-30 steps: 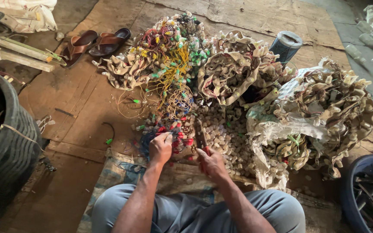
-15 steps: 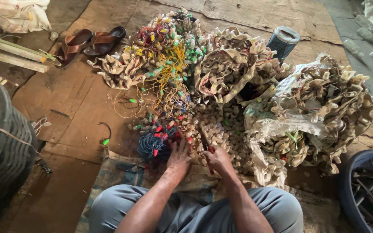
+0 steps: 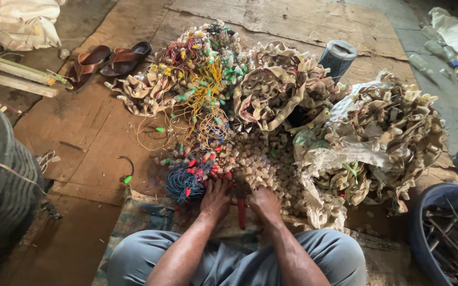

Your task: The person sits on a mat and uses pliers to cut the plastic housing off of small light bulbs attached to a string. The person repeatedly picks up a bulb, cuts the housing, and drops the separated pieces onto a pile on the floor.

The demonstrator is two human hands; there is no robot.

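Observation:
My left hand (image 3: 216, 200) rests palm down at the near edge of a bundle of blue wires with red caps (image 3: 186, 180). My right hand (image 3: 265, 204) lies palm down on a heap of small beige sockets (image 3: 258, 159). A red-handled tool (image 3: 241, 213) sticks out between the two hands, touching both. Their fingertips are buried in the heap, so I cannot tell which hand grips it. Behind the heap lie tangles of yellow, green and red wired sockets (image 3: 202, 79) and mounds of tan socket strings (image 3: 271, 90).
A torn white sack full of socket strings (image 3: 377, 143) sits right, with a blue tub of scrap (image 3: 446, 233) at the lower right. A black tyre (image 3: 1, 185) stands left. Brown sandals (image 3: 109, 61) and a blue-grey roll (image 3: 337, 58) lie at the back on cardboard.
Both hands have drawn back toward my lap and come closer together. The left hand left the red-capped wires' middle; the tool's red handle now shows between the hands.

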